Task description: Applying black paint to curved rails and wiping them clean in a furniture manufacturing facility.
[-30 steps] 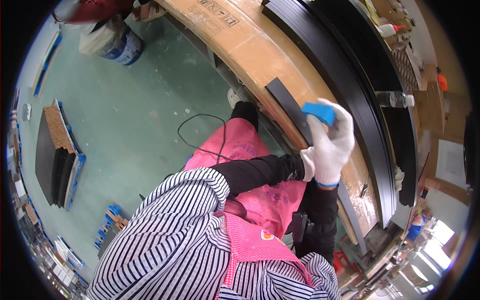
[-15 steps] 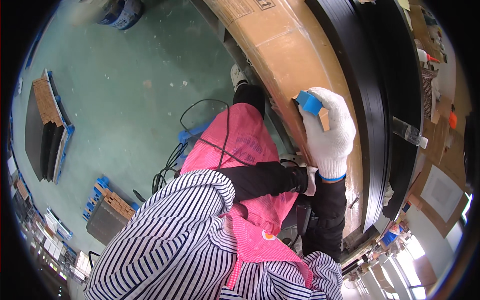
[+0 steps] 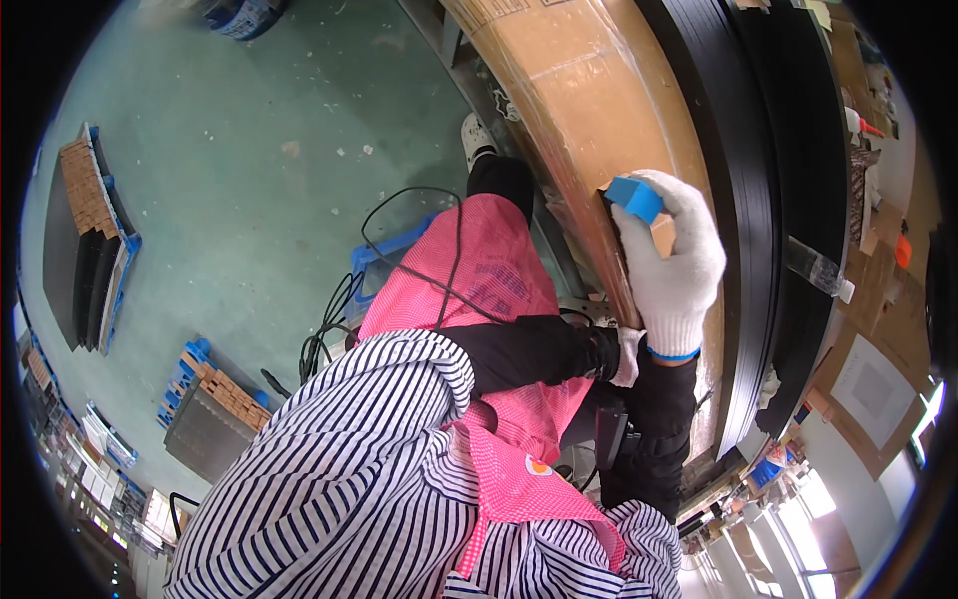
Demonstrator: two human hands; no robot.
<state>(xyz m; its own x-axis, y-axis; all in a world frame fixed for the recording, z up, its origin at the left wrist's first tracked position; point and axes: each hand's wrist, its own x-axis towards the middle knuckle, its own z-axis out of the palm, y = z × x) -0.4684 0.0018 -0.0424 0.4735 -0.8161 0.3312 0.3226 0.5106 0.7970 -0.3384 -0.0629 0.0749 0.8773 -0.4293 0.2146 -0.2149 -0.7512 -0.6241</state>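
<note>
My right hand (image 3: pixel 675 255), in a white knit glove with a blue cuff, grips a small blue block (image 3: pixel 635 199) between thumb and fingers. It holds the block at the near left edge of a long cardboard-covered stack (image 3: pixel 609 110) wrapped in clear film. Below it, my left hand (image 3: pixel 627 357), in a pale glove, reaches across from a black sleeve to beside my right wrist. Its fingers are mostly hidden, so its grip does not show. Long black panels (image 3: pixel 753 200) stand right of the cardboard.
A clear plastic bottle (image 3: pixel 813 265) lies on the black panels, with a red-tipped white bottle (image 3: pixel 861 123) beyond. A dark cable (image 3: pixel 461 240) loops over my pink apron (image 3: pixel 469 270). On the green floor at left are stacked panels (image 3: pixel 88 245) and a smaller pile (image 3: pixel 215 419).
The whole view has shifted slightly, with the bench farther right in the picture. My right hand keeps its grip on the blue block at the cardboard's edge; my left hand stays beside the right wrist.
</note>
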